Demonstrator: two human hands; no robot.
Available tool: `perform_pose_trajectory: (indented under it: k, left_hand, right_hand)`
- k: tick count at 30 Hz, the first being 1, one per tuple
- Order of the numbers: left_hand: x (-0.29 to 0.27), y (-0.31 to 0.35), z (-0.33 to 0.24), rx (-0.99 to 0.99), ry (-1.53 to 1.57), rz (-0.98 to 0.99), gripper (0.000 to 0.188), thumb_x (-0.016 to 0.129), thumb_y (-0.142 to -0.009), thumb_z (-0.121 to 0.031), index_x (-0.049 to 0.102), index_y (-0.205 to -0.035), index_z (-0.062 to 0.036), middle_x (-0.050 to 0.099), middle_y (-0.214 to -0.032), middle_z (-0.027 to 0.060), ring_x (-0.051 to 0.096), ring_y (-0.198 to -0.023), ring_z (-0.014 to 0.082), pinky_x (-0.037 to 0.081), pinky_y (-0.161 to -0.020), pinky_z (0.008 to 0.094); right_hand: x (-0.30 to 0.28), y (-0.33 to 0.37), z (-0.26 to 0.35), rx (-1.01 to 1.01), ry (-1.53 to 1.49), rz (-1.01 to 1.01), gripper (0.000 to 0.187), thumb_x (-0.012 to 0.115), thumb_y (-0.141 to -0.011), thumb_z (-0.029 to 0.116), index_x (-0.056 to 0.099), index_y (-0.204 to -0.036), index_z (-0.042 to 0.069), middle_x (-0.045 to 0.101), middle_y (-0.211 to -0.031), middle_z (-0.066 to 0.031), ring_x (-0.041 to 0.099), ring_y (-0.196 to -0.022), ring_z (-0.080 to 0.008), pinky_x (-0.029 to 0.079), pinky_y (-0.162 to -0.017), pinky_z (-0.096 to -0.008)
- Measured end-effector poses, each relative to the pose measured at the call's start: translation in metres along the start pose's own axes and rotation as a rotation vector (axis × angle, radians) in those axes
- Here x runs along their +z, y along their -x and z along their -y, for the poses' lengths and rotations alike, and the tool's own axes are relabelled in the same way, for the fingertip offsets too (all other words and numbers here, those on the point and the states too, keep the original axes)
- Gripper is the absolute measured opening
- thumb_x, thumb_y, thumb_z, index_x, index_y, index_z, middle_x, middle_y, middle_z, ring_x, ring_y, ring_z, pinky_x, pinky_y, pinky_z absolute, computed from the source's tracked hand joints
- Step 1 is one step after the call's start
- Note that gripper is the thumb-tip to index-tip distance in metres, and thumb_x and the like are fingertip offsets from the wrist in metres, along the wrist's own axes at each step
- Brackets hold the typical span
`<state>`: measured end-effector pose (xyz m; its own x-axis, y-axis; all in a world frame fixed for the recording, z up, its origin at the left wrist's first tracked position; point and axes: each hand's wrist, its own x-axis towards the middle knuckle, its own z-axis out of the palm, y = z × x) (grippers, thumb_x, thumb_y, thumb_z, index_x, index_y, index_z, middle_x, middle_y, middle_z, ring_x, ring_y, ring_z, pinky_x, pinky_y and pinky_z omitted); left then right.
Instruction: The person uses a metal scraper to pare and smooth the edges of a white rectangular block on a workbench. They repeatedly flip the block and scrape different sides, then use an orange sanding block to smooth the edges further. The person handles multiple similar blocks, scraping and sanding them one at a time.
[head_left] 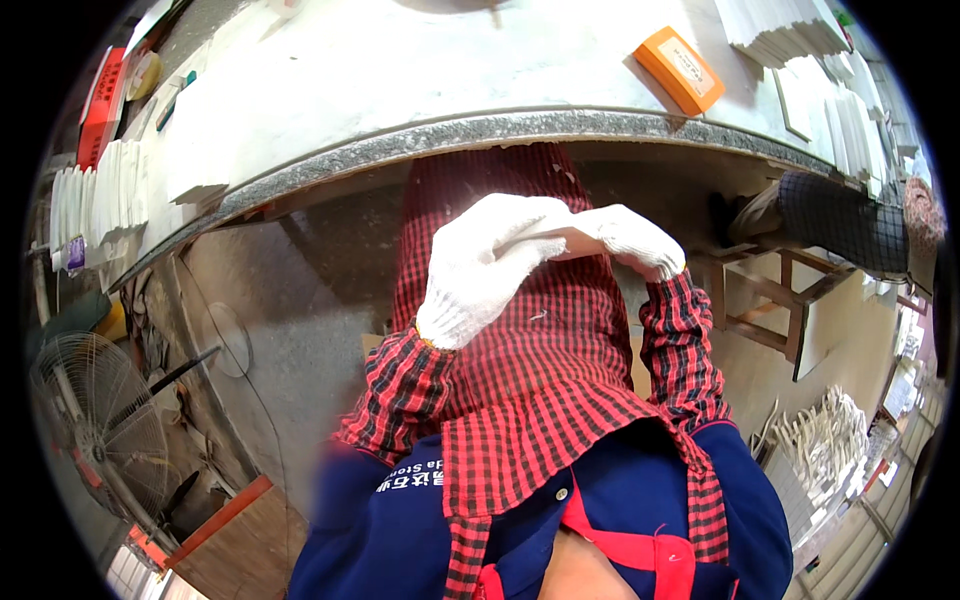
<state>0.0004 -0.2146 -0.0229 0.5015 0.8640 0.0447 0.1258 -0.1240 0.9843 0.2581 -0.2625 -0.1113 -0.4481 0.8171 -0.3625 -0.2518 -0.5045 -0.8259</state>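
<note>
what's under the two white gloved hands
Below the white knit-gloved left hand and the white knit-gloved right hand, a red-and-black checked cloth apron shows. Whatever lies directly beneath the hands is covered and cannot be seen.

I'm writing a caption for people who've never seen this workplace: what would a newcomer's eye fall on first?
Probably the left hand and right hand in white knitted gloves, close together mid-picture over a red-and-black checked apron. Next, the bright orange, box-shaped object on the pale tabletop, toward the upper right. Then the large, round, wire-caged fan at the lower left.
</note>
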Motion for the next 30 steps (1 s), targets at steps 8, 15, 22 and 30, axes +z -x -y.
perform_pose_trajectory:
  k: [8,15,22,30]
  left_hand:
    - [-0.034,-0.032,-0.008,-0.051,-0.032,-0.070,0.036,0.075,-0.087,-0.004,0.070,-0.123,-0.0018,0.073,-0.116,0.0108,0.069,-0.104,0.0161,0.055,-0.093,0.0303]
    - [-0.073,-0.062,-0.013,-0.117,0.043,0.033,0.064,0.039,-0.108,-0.048,0.045,-0.151,-0.0016,0.062,-0.137,0.0176,0.059,-0.125,0.0188,0.044,-0.108,0.0353]
    - [-0.095,-0.068,-0.011,-0.141,0.173,0.052,0.087,0.012,-0.104,-0.066,0.038,-0.155,-0.0011,0.058,-0.142,0.0200,0.058,-0.128,0.0262,0.045,-0.110,0.0370]
    - [-0.099,-0.079,0.006,-0.038,0.183,0.073,0.083,0.017,-0.105,-0.067,0.045,-0.153,-0.0050,0.055,-0.145,0.0199,0.058,-0.129,0.0267,0.047,-0.107,0.0393]
  right_hand:
    - [0.045,-0.017,0.027,0.038,0.175,-0.332,0.035,0.072,-0.095,0.026,0.071,-0.117,-0.003,0.072,-0.092,-0.0059,0.062,-0.082,-0.0106,0.049,-0.076,-0.0257]
    - [0.054,-0.043,0.030,-0.047,0.136,-0.353,0.035,0.067,-0.099,0.030,0.070,-0.112,-0.002,0.073,-0.093,-0.0084,0.066,-0.080,-0.0142,0.052,-0.076,-0.0290]
    - [0.060,-0.059,0.026,-0.054,0.083,-0.311,0.031,0.065,-0.101,0.032,0.069,-0.098,0.001,0.070,-0.088,-0.0058,0.065,-0.077,-0.0137,0.052,-0.074,-0.0284]
    - [0.070,-0.067,0.033,-0.034,0.087,-0.387,0.035,0.065,-0.100,0.034,0.069,-0.106,-0.001,0.071,-0.092,-0.0063,0.065,-0.077,-0.0136,0.053,-0.075,-0.0280]
